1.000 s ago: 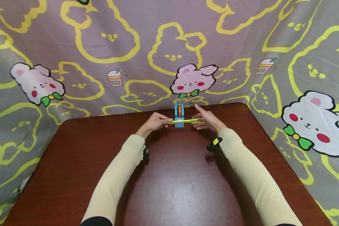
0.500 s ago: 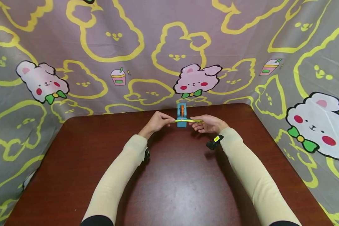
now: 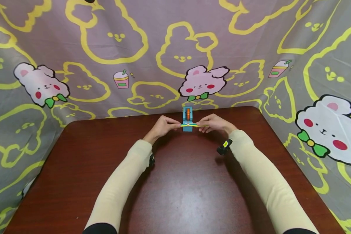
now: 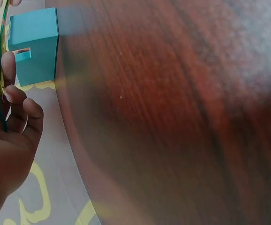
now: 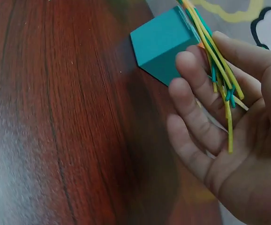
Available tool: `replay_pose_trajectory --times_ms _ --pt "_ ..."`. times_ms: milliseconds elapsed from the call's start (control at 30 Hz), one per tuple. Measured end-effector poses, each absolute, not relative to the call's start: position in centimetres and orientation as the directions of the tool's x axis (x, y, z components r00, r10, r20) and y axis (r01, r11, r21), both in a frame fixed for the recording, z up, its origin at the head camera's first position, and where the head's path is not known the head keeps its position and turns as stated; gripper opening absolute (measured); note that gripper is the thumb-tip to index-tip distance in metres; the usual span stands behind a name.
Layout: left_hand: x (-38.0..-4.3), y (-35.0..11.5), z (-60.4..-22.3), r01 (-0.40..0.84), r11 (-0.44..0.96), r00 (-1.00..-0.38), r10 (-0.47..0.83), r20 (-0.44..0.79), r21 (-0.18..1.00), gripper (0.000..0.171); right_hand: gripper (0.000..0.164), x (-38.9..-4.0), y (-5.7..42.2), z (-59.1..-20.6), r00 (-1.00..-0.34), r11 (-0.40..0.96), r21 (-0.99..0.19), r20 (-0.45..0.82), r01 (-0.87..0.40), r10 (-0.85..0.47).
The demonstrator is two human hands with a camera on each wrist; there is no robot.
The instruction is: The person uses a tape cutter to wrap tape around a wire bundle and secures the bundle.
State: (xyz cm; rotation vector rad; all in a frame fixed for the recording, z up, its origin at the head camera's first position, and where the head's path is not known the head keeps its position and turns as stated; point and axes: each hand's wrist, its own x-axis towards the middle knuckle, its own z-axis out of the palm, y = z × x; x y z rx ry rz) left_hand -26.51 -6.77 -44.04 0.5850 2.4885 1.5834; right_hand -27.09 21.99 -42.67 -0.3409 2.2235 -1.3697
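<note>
A bundle of thin yellow and green wires (image 3: 191,125) stretches sideways between both hands, just in front of a blue tape dispenser (image 3: 188,129) with an orange roll. My left hand (image 3: 163,126) pinches the bundle's left end; in the left wrist view, green wire ends (image 4: 4,123) reach toward the palm. My right hand (image 3: 214,123) pinches the other side between thumb and forefinger, its remaining fingers loosely bent. Uneven loose wire ends (image 5: 229,101) hang over that palm in the right wrist view. A small pinkish-orange patch shows around the bundle's middle.
The dispenser stands near the back edge of a dark brown wooden table (image 3: 187,182). Behind and at both sides hangs a patterned grey curtain (image 3: 152,39). Each wrist carries a small black camera (image 3: 223,148).
My right hand's raised thumb has come down onto the wires, and its fingers have slid along them to pinch nearer the middle. The left hand keeps its grip, and the dispenser stays put.
</note>
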Motion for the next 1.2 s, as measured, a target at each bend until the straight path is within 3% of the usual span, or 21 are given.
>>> replay_pose_trajectory --times_ms 200,600,800,967,1200 --pt "-26.7 -6.8 -44.1 0.232 0.357 -0.916 0.392 0.081 0.905 0.016 0.029 -26.8 21.1 -41.7 -0.850 0.546 -0.809 -0.117 -0.218 -0.514" --pt "-26.4 -6.7 -44.2 0.247 0.378 -0.925 0.367 0.100 0.892 0.015 0.025 -25.7 18.3 -41.4 -0.847 0.662 -0.620 0.008 -0.421 -0.531" --pt "-26.4 -6.8 -44.5 0.286 0.375 -0.917 0.376 0.137 0.882 0.014 0.033 -24.8 17.1 -41.4 -0.885 0.745 -0.516 0.059 -0.423 -0.462" --pt "-26.3 -6.8 -44.6 0.317 0.363 -0.906 0.388 0.168 0.876 0.014 0.048 -24.0 16.0 -41.5 -0.942 0.832 -0.457 0.043 -0.314 -0.332" --pt "-26.1 -6.9 -44.6 0.310 0.411 -0.908 0.397 0.139 0.857 0.014 0.049 -23.2 15.2 -41.8 -0.974 0.848 -0.484 0.041 -0.214 -0.222"
